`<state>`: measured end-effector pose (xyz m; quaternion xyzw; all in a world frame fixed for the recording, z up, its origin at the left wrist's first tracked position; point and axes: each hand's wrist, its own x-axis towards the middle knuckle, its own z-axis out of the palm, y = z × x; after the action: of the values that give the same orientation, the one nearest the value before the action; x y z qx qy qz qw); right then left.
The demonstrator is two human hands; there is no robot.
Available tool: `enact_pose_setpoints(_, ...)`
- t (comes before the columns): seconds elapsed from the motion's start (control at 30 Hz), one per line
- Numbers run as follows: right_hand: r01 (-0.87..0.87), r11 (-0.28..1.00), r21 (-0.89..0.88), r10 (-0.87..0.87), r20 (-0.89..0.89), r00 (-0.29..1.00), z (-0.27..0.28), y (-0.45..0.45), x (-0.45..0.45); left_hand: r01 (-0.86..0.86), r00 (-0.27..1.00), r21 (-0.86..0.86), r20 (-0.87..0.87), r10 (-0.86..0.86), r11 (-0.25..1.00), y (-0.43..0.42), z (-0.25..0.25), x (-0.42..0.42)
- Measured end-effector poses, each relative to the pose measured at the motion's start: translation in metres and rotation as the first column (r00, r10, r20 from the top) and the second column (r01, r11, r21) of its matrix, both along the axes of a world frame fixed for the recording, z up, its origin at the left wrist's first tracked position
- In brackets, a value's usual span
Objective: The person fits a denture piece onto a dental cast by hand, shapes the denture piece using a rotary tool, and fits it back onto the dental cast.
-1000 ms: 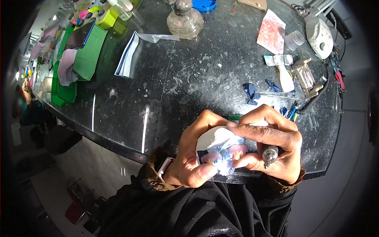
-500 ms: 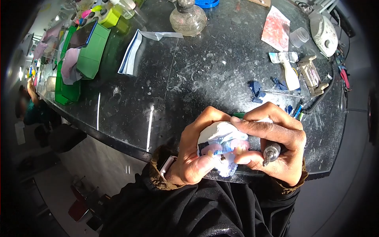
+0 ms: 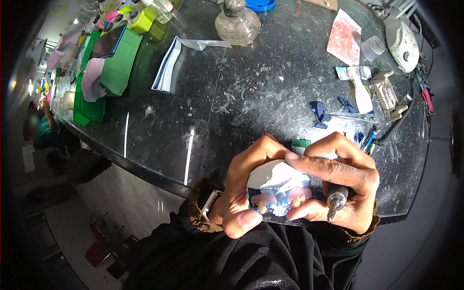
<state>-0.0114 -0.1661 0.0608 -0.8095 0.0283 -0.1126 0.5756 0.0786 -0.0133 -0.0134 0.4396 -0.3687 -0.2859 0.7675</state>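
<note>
A white plaster dental model [image 3: 275, 175] with blue areas sits between my two hands, above the bench's near edge. Along its front are pink wax gums [image 3: 299, 195] and a few yellowish teeth. My left hand [image 3: 246, 181] grips the model from the left, thumb low near its front and fingers behind. From the right, my right hand [image 3: 345, 176] steadies it with index finger on top and thumb at the lower front. That same hand holds a dental handpiece [image 3: 337, 199] in its palm, with the bur end pointing down toward me, off the model.
On the dark bench [image 3: 193, 121] lie a folded paper [image 3: 166, 67], a glass spirit lamp [image 3: 237, 26], a red-stained sheet [image 3: 344, 38], blue wax scraps [image 3: 319, 114] and a white-handled tool [image 3: 361, 94]. Green bins [image 3: 116, 65] stand left. Another person [image 3: 46, 128] is at far left.
The model has turned so its front shows more clearly, and the toothed edge beneath is less visible. My left thumb has moved down from the front teeth. The handpiece stays in my right hand.
</note>
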Motion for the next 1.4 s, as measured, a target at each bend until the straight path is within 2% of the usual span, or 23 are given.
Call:
enact_pose_setpoints(0.4, -0.003, 1.0, -0.006, 0.003, 0.007, 1.0, 0.001, 0.001, -0.001, -0.026, 1.0, -0.01, -0.001, 0.026, 1.0, -0.002, 0.0, -0.002)
enact_pose_setpoints(0.5, -0.013, 1.0, -0.01, 0.013, 0.013, 1.0, 0.0, 0.0, -0.001, -0.033, 0.999, 0.063, -0.008, 0.034, 0.997, 0.002, 0.003, -0.003)
enact_pose_setpoints(0.6, -0.022, 1.0, -0.018, 0.022, 0.023, 1.0, -0.001, -0.002, -0.001, -0.04, 0.999, 0.06, -0.005, 0.041, 0.997, 0.002, 0.006, -0.002)
enact_pose_setpoints(0.8, -0.024, 1.0, -0.004, 0.024, 0.017, 1.0, -0.002, -0.003, -0.001, -0.014, 0.993, 0.094, -0.115, 0.025, 0.996, 0.001, 0.014, -0.005)
enact_pose_setpoints(1.1, -0.035, 0.999, 0.007, 0.035, 0.029, 0.999, -0.004, -0.006, 0.0, -0.004, 1.0, 0.114, 0.007, 0.003, 0.994, 0.001, 0.023, 0.002)
enact_pose_setpoints(1.2, -0.055, 0.998, -0.016, 0.055, 0.0, 0.998, 0.002, -0.009, 0.0, 0.017, 0.999, 0.166, -0.042, -0.01, 0.986, 0.003, 0.025, 0.001)
enact_pose_setpoints(1.4, -0.045, 0.999, -0.001, 0.045, 0.0, 0.999, -0.001, -0.012, -0.001, 0.029, 0.997, 0.146, -0.078, -0.018, 0.989, 0.0, 0.031, 0.001)
